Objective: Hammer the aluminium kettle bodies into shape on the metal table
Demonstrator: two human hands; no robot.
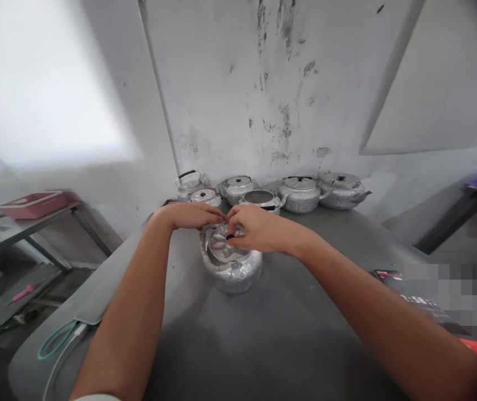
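Observation:
A dented silver kettle stands on the grey table in front of me. Its lid sits over the opening, topped by a small black knob. My right hand is closed around that knob, thumb on the near side and fingers curled over. From the left, my left hand reaches across the kettle's far-left side, its fingers bent over it and their tips close to my right fingers. What lies under the left palm is partly hidden. A pale, worn handle is folded down along the kettle's left and near side.
Behind stand several more silver kettles, among them a lidless one and a lidded one near the wall. A phone lies at the right. White and teal cables trail at the left. A pink basket rests on a side shelf.

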